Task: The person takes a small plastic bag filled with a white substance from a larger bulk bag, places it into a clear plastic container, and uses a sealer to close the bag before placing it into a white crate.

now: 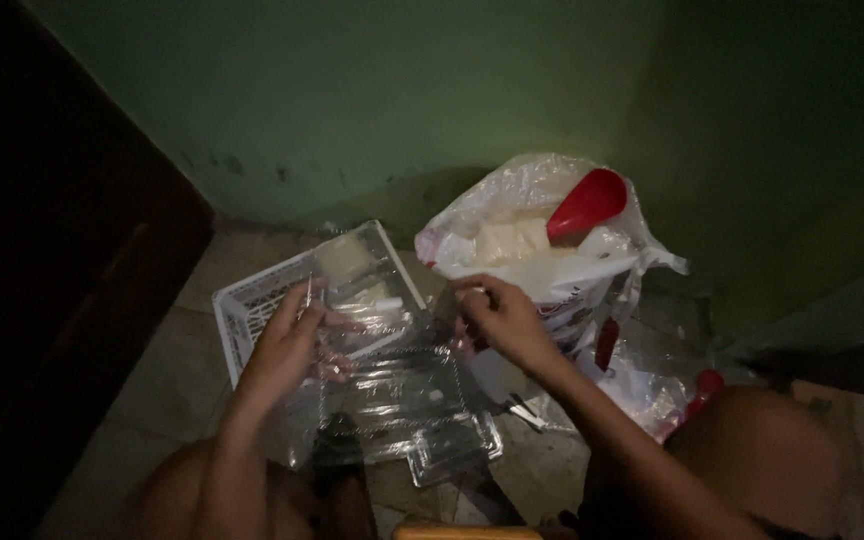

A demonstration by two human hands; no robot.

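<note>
Hands pinch clear plastic clamshell container (402,400) over the floor (162,390): left hand (287,345) and right hand (502,318) both closed on its raised lid edge (white crate (242,315) just behind).

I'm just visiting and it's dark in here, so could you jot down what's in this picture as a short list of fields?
place: floor corner by a green wall
light: dim
left hand: pinching the edge of a clear clamshell box
right hand: gripping the same box's far edge
box state: open, looks empty
behind the hands: white crate holding another clear box
right of the crate: plastic bag with pale blocks and a red scoop
</note>
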